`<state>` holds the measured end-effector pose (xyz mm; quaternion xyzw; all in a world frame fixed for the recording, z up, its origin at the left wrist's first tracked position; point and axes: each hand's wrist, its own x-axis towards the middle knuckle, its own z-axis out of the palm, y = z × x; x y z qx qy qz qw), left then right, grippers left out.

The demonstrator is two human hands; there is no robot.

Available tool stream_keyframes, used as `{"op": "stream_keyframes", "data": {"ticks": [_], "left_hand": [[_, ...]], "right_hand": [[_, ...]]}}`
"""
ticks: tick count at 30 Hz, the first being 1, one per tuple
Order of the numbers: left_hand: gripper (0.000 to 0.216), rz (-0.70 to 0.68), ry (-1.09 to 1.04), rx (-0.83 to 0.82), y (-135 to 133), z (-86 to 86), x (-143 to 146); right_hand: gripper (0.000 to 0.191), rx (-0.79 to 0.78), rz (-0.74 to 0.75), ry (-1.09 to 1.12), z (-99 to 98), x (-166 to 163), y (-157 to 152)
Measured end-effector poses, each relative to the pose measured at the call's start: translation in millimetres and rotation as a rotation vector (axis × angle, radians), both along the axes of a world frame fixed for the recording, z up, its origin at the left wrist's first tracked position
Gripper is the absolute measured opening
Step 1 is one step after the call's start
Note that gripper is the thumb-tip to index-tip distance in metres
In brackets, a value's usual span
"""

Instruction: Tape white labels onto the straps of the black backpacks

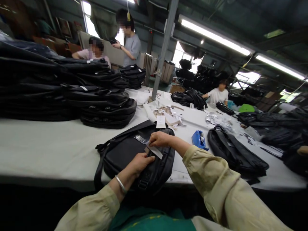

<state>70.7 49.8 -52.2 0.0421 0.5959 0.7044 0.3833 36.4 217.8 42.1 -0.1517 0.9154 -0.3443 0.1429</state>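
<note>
A black backpack (120,150) lies on the white-covered table directly in front of me. My right hand (160,139) pinches a white paper strip (156,151) over the middle of the bag. Just below it, my left hand (141,163) grips the bag, thumb lying across its surface; the other fingers are partly hidden. A small brownish piece shows between the two hands. Beside my right fingertips is a crinkled clear plastic piece (141,139) on the bag. A white printed tag (161,122) sits at the bag's far edge.
Tall stacks of black bags (106,109) stand at the left. A blue tape dispenser (199,140) and another black backpack (233,150) are to the right. Paper scraps (169,115) lie beyond my bag, near a metal post (165,51). Several people work across the table.
</note>
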Motion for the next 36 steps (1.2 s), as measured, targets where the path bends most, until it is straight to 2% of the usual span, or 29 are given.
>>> {"op": "stream_keyframes", "data": {"ticks": [3,6,8,11,13,17,20,22,24,26,28,32,34,36], "left_hand": [[0.038,0.000,0.007,0.018,0,-1.8,1],[0.032,0.007,0.051,-0.012,0,-0.5,2],[0.028,0.011,0.074,-0.039,0,0.6,2],[0.026,0.006,0.080,-0.055,0,-0.4,2],[0.026,0.001,0.092,-0.057,1,-3.4,2],[0.027,-0.015,0.127,-0.051,2,-10.0,1],[0.026,-0.020,0.118,-0.054,1,-9.7,1],[0.026,-0.001,0.113,-0.044,-1,-6.9,1],[0.030,0.015,0.120,-0.017,-2,-4.0,1],[0.035,0.015,0.131,0.014,-3,-2.2,0],[0.040,0.022,0.164,0.000,-2,-1.8,-1],[0.041,0.148,0.254,-0.134,1,-2.0,-6],[0.036,0.178,0.245,-0.150,2,-1.9,-8],[0.033,0.180,0.255,-0.150,2,-2.2,-9]], "right_hand": [[0.018,0.014,0.044,-0.074,-8.3,-7,-1],[0.042,0.009,0.081,-0.173,-11.5,-11,-1],[0.051,0.023,0.085,-0.271,-10.5,-12,-2],[0.041,0.049,0.095,-0.380,-8.5,-14,-2],[0.031,0.073,0.095,-0.369,-9.1,-15,-3],[0.013,0.173,0.038,-0.224,-15.9,-15,-9],[0.006,0.200,-0.011,-0.048,-23.5,-9,-16],[0.006,0.170,-0.095,0.060,-29.8,-2,-21],[0.005,0.089,-0.245,0.116,-36.8,4,-23],[0.003,-0.017,-0.369,0.115,-43.3,9,-23],[0.002,-0.098,-0.419,0.092,-47.8,11,-22],[0.004,-0.146,-0.411,-0.008,-45.3,8,-18],[0.006,-0.102,-0.360,-0.048,-37.7,5,-16],[0.006,0.008,-0.250,-0.022,-26.6,2,-15]]}}
